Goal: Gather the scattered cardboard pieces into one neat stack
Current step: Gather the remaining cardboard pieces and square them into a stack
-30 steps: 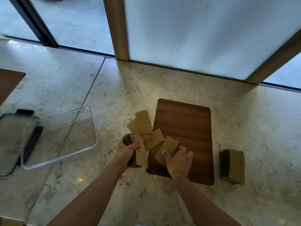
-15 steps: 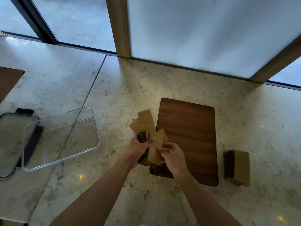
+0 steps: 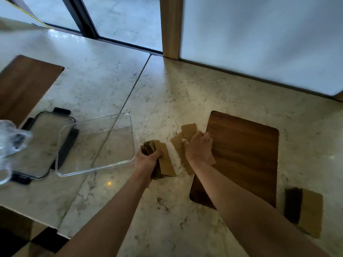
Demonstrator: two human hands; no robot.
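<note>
My left hand (image 3: 147,161) grips a thick bundle of brown cardboard pieces (image 3: 164,161), held on edge on the marble counter. My right hand (image 3: 198,147) lies flat, fingers spread, on a few loose cardboard pieces (image 3: 188,129) at the left edge of the dark wooden board (image 3: 245,156); whether it grips one I cannot tell. A separate stack of cardboard (image 3: 306,210) lies flat on the counter at the right of the board.
A clear plastic container (image 3: 96,143) stands left of my hands, beside its lid (image 3: 44,141) with black clips. Another wooden board (image 3: 24,84) lies at the far left. Clear crumpled plastic (image 3: 9,140) shows at the left edge. The counter's front-left corner (image 3: 61,234) is near.
My right hand left the bundle and moved up onto the loose pieces by the board. The left hand carried the bundle left, toward the container. The view shifted to the left.
</note>
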